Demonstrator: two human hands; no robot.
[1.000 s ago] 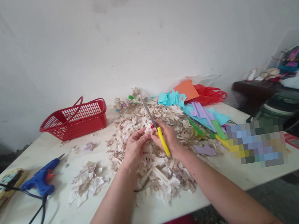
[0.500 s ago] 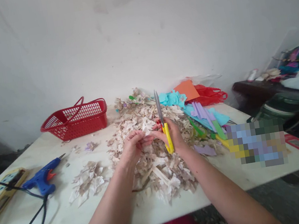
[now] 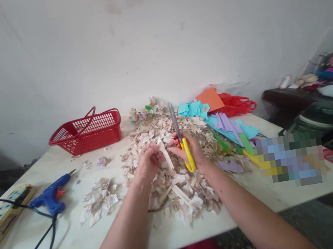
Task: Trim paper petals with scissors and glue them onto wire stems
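Observation:
Between my two hands, over the heap, is a narrow strip of whitish paper [image 3: 165, 154]. The fingers of my left hand [image 3: 147, 162] are curled closed at the strip's left side and pinch it. My right hand [image 3: 195, 150] is wrapped around scissors [image 3: 187, 154] with yellow handles, their blades pointing up and away from me. A small red part shows by the right fingers, and the right fingertips come close to the strip; whether they touch it I cannot tell. Below both hands spreads a big pile of crumpled, brownish-white paper scraps [image 3: 186, 188].
On the left are a red plastic basket [image 3: 96, 140], a blue glue gun [image 3: 50, 196] with a black cord, and a power strip [image 3: 6, 209]. A smaller scrap pile [image 3: 101, 202] lies nearby. Blue paper [image 3: 194, 108], an orange sheet [image 3: 211, 99] and a red bag [image 3: 236, 104] are at back right.
My fingertips have moved slightly apart. The paper, earlier a crumpled shape at the fingertips, now shows as a longer strip. The scissors stay in my right hand, tipped slightly more to the left.

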